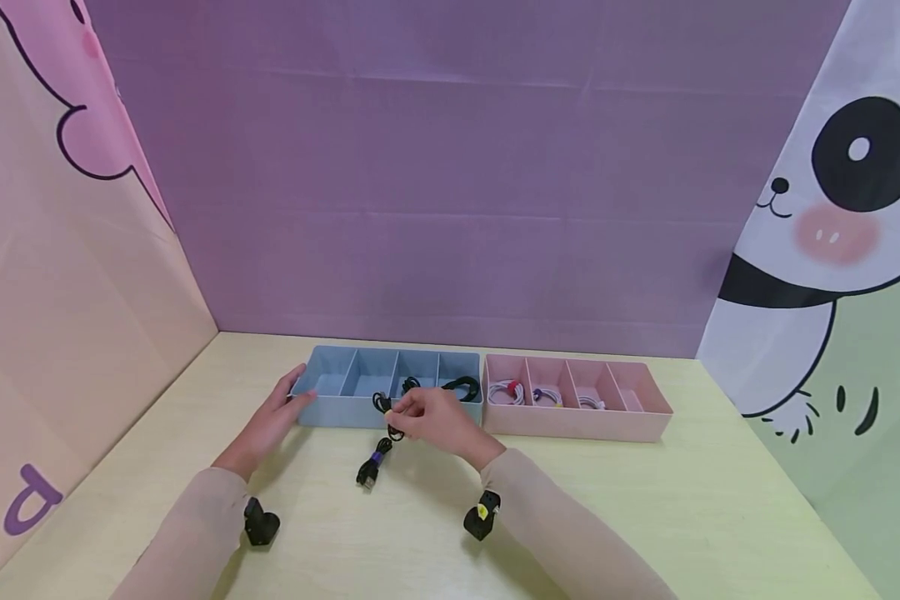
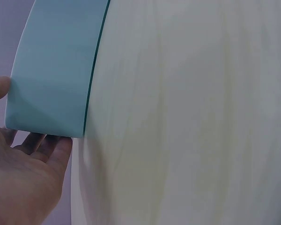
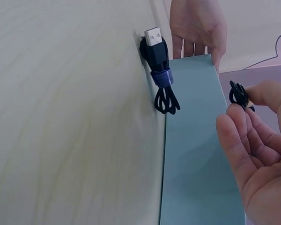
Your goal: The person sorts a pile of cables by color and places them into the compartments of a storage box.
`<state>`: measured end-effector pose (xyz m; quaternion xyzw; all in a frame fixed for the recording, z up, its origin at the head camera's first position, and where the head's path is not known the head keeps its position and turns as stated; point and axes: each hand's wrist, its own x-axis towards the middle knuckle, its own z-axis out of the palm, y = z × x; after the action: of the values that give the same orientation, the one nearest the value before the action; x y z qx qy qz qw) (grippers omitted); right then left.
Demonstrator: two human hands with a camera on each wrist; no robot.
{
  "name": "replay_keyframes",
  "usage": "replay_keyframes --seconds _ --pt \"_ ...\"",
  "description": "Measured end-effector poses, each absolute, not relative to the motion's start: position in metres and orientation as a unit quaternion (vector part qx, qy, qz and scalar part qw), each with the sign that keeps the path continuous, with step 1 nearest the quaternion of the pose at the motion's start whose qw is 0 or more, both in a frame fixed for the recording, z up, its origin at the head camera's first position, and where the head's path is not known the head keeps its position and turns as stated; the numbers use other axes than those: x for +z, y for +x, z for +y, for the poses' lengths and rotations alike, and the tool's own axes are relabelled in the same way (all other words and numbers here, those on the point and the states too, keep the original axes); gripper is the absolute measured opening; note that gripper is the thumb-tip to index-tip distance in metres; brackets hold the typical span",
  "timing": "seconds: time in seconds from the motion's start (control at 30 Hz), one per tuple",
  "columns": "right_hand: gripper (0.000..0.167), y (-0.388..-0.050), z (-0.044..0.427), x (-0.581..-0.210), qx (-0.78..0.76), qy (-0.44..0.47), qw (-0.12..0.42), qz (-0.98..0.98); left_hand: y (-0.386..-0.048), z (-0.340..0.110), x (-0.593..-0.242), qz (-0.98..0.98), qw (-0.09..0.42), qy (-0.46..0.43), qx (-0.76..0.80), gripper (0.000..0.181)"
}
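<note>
A blue divided box (image 1: pixel 345 412) stands on the table. My left hand (image 1: pixel 272 414) holds its left end, thumb at the rim and fingers against the end wall; the left wrist view shows the fingertips (image 2: pixel 61 147) touching that wall. In front of the box my right hand (image 1: pixel 438 421) pinches a coiled black cable (image 3: pixel 239 95) between thumb and fingertips, above the table. Below it lies a black USB cable (image 1: pixel 373 465), bundled with a purple tie (image 3: pixel 162 78). Inside the box, a black cable (image 1: pixel 410 384) sits in the third compartment and another black cable (image 1: pixel 462 385) in the rightmost.
A pink divided box (image 1: pixel 577 425) stands against the blue box's right end. Coiled white cables (image 1: pixel 506 392) lie in its three left compartments, one with a red tie. A purple backdrop (image 1: pixel 450 208) rises behind the table (image 1: pixel 645 517); printed panels flank both sides.
</note>
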<state>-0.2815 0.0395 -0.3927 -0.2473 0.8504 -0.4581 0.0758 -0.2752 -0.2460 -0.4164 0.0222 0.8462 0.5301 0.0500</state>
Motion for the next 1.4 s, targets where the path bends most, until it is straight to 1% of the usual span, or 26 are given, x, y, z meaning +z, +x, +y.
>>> replay_keyframes --seconds 0.5,0.77,1.4 --pt "0.016 -0.290 0.034 -0.387 -0.441 -0.255 0.040 0.860 -0.275 -0.245 -0.416 0.847 0.045 0.021 0.529 0.081" --pt "0.019 -0.293 0.031 -0.381 -0.447 -0.241 0.042 0.860 -0.274 -0.244 -0.415 0.847 0.051 0.017 0.529 0.077" --pt "0.021 -0.306 0.019 -0.372 -0.450 -0.223 0.039 0.864 -0.274 -0.245 -0.417 0.840 0.043 0.031 0.540 0.075"
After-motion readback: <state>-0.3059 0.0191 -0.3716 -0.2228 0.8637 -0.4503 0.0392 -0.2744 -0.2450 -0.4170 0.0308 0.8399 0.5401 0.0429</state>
